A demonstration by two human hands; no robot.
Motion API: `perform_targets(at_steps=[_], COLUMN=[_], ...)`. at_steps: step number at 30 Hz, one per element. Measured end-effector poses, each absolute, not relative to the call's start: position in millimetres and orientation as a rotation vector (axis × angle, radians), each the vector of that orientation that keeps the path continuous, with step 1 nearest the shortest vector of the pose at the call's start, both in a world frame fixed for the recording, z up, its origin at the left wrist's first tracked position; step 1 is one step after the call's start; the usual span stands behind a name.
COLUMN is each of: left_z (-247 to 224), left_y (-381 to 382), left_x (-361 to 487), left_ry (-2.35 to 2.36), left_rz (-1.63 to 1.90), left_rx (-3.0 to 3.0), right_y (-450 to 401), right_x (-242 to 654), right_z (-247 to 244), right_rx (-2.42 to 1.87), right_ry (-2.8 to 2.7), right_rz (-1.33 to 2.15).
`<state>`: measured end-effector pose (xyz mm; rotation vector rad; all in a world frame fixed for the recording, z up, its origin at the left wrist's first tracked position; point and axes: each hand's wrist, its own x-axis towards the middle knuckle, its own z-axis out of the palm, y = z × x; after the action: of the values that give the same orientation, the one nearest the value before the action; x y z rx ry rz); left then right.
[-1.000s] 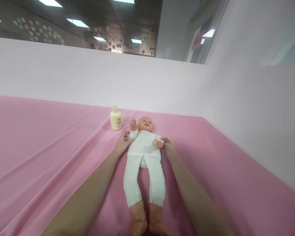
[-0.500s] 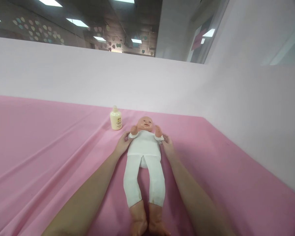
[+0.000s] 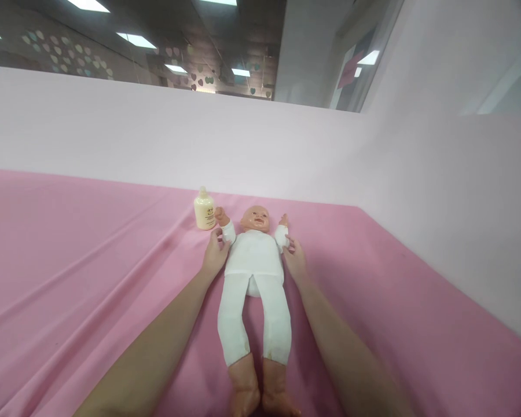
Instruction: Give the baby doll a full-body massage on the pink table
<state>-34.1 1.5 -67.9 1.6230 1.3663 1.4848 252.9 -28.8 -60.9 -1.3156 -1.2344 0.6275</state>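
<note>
A baby doll (image 3: pixel 254 255) with a white cloth body lies on its back, its head away from me and its bare feet nearest. Its arms are raised and spread outward at both sides of its head. My left hand (image 3: pixel 216 253) is closed around the doll's arm on the left, fingers behind the white sleeve part. On the other side, my right hand (image 3: pixel 294 256) grips the doll's other arm between thumb and fingers. Part of the fingers of each hand is hidden behind the doll's arms.
A pale yellow bottle (image 3: pixel 204 211) with a cap stands just beyond my left hand, close to the doll's hand. Pink cloth (image 3: pixel 113 255) with folds on the left covers the surface. White walls (image 3: pixel 156 133) rise at the back and right, with a window (image 3: pixel 134 46) above.
Both doll arms have swung outward, away from its head; its left-side hand now overlaps the bottle's edge. My hands have shifted slightly with them. The doll's body and the bottle stay in place.
</note>
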Motion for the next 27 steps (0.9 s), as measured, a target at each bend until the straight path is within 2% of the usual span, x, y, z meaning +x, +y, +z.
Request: perform_targets(at_steps=[20, 27], left_z=[-76.9, -73.8], left_y=[9.7, 4.5], left_x=[-39.1, -41.3], left_ry=[1.395, 1.421], left_rz=[1.378, 1.222], left_rx=[1.643, 1.811], right_y=[-29.1, -25.6], right_x=[253.1, 255.0], right_z=[-60.6, -64.2], right_rx=[-1.431, -1.488], right_ry=[-1.331, -1.346], right_rz=[0.499, 0.516])
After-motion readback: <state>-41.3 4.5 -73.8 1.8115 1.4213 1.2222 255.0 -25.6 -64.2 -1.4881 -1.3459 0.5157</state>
